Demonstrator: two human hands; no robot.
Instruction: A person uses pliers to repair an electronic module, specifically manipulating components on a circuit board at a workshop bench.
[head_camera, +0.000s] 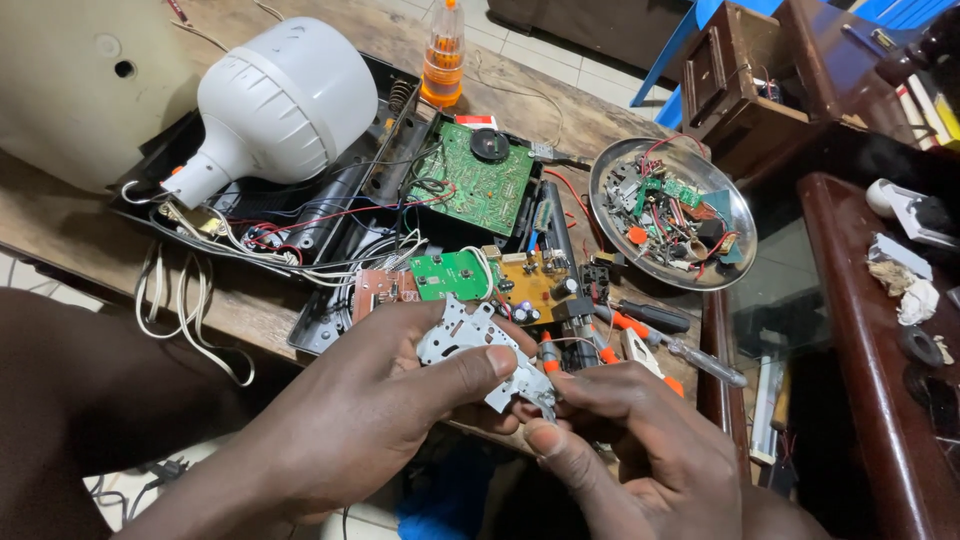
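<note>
Metal mechanism plate (478, 352) is out of the unit and held up in front of the counter (250, 310), between both hands, just below the row of small boards

Left hand (375, 420): grip is closed around the plate, thumb pressed across its face, fingers behind. Right hand (640, 440): narrow pinch on the plate's lower right corner, fingertips bunched on what looks like a small tab or screw; too small to tell which

Progress, as I judge it: teardown is well along. Black case (330, 200) lies open, green circuit board (470, 180) exposed, smaller green and yellow boards (500, 280) pulled forward on their wires, loose bits collected in the round metal dish (610, 165). Plate is already free of the chassis. Left: whatever is being worked at that corner, then everything lying loose has yet to go anywhere. No sign of reassembly

Screwdrivers with orange tips (640, 335) lie just right of the boards, not in hand. Large white lamp bulb (280, 105) sits on the case's left end; orange bottle (442, 60) stands behind

Hard to make out:
- back of the plate, covered by the left fingers
- what the right fingertips actually hold
- wiring under the bulb, a tangle
- contents of the dish, too small
- pale housing at top left is cut off by the frame edge
- right side furniture dark, mostly unreadable
</note>
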